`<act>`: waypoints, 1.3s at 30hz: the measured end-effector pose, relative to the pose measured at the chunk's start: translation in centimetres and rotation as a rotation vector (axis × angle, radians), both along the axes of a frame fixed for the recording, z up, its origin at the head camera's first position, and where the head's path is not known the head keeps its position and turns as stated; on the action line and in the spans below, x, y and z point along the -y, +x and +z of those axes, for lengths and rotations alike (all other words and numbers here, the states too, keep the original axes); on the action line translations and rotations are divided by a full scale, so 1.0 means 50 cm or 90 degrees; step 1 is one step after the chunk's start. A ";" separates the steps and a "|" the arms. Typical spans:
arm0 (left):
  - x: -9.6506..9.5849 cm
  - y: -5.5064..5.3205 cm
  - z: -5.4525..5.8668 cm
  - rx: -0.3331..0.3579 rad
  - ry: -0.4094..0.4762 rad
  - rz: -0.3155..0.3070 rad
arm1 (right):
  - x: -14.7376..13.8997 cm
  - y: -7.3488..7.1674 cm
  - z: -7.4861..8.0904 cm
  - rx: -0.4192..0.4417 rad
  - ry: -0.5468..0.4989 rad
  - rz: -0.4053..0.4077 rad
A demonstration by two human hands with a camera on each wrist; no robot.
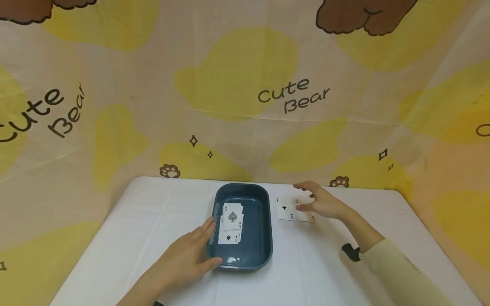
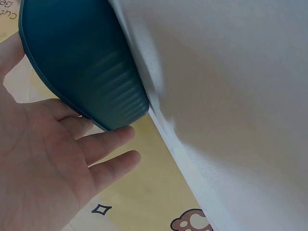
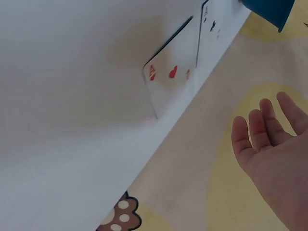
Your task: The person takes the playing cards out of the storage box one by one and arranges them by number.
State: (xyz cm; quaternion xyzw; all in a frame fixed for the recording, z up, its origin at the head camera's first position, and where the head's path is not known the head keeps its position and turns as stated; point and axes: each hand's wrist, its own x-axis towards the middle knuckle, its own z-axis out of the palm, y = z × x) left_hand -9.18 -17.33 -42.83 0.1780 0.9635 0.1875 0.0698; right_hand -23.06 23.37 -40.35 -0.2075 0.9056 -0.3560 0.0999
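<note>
A dark blue rectangular tray point(image 1: 252, 229) stands on the table with several playing cards point(image 1: 232, 216) overlapping inside, the ace of spades uppermost. My left hand point(image 1: 187, 255) rests against the tray's left side, its thumb at the near corner and its fingers point(image 2: 108, 144) extended along the rim. To the right of the tray lie two face-up cards, an ace of clubs point(image 1: 284, 208) and an ace of hearts point(image 3: 172, 79). Above the ace of hearts hovers my right hand point(image 1: 321, 202), fingers spread and holding nothing; it partly covers that card in the head view.
A white cloth covers the table point(image 1: 168, 216). Behind it hangs a yellow and beige backdrop point(image 1: 229, 85) with bear prints and lettering. A black strap piece point(image 1: 350, 252) shows beside the right sleeve point(image 1: 402, 276).
</note>
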 end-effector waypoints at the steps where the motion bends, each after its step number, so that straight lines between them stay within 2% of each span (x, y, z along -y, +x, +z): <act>1: 0.000 0.000 0.000 0.002 0.000 0.001 | 0.004 0.001 0.001 -0.002 -0.002 0.001; 18: 0.000 0.004 -0.002 -0.001 0.006 0.004 | 0.085 0.023 0.014 -0.059 -0.044 0.042; 32: -0.002 -0.003 -0.004 -0.005 -0.004 0.007 | 0.144 0.033 0.012 -0.054 -0.054 0.066; 39: -0.002 0.000 -0.002 0.008 0.003 0.013 | 0.180 0.037 0.008 -0.057 -0.049 0.082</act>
